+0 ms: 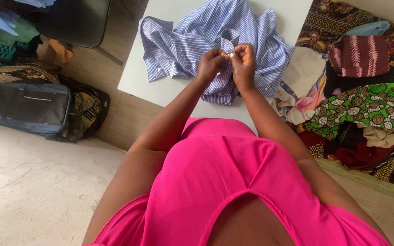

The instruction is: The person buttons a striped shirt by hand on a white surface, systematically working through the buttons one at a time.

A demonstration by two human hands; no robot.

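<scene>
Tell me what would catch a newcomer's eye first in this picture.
Both hands, the left hand and right hand, pinch the front of a blue striped shirt spread on a white table at top centre. To the right lies a heap of patterned cloths; at far left, a dark backpack sits on the floor.

- A white table (142, 84) stands in front of you.
- A blue-and-white striped shirt (183, 43) lies crumpled on it, covering the table's far middle.
- Right of the shirt, a heap of patterned clothes (365, 105) touches the table's edge.
- Left of the table, a dark backpack (26, 107) rests on the floor (33, 191).
</scene>
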